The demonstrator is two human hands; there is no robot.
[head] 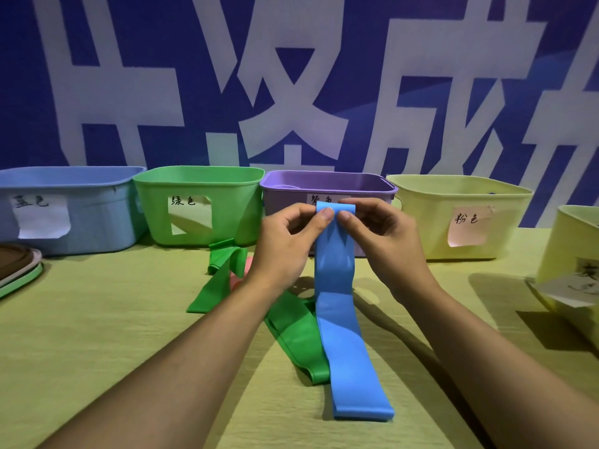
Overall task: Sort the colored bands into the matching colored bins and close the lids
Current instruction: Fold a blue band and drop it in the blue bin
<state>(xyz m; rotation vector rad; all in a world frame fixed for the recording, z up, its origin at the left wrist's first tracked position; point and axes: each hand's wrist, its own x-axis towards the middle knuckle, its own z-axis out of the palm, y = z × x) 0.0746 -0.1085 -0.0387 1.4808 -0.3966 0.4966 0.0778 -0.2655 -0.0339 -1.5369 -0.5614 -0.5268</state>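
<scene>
Thumb and fingers [327, 215] of the left hand [285, 241] and of the right hand [376, 234] pinch the top edge of the blue band [340, 319], which hangs in front of the purple bin [327, 184] with its lower end trailing on the counter [97, 335] over a green band [298, 335]. The likely slip is that tail dragging the green band along, or the blue band landing in the nearest bin — the blue bin [81, 215] sits far left. I count one blue band, two green ones, a sliver of pink behind the left wrist, five bins — blue, green, purple, two yellow.
</scene>
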